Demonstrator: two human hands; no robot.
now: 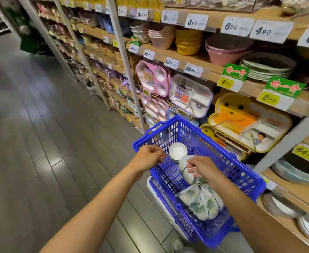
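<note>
In a shop aisle, in front of the person, a blue basket [186, 130] is sitting beside the shelf unit [214, 70] on the R. Inside, at the far end, a white bowl [177, 152] is facing up. Next to it a stack of white bowls [185, 173] is lying on its side, w/ leaf-patterned bowls [203, 203] lying at the near end. The left hand [148, 157] is hovering at the basket's L rim, just beside the white bowl. Its fingers are curling toward the thumb, but blur is hiding whether they're pinching anything. The right hand [205, 170] is hanging over the sideways stack, fingers loosely bent & slightly spread, gripping nothing visible. A pink divided tray [153, 78] & a yellow one [241, 117] are standing on the shelf behind.
</note>
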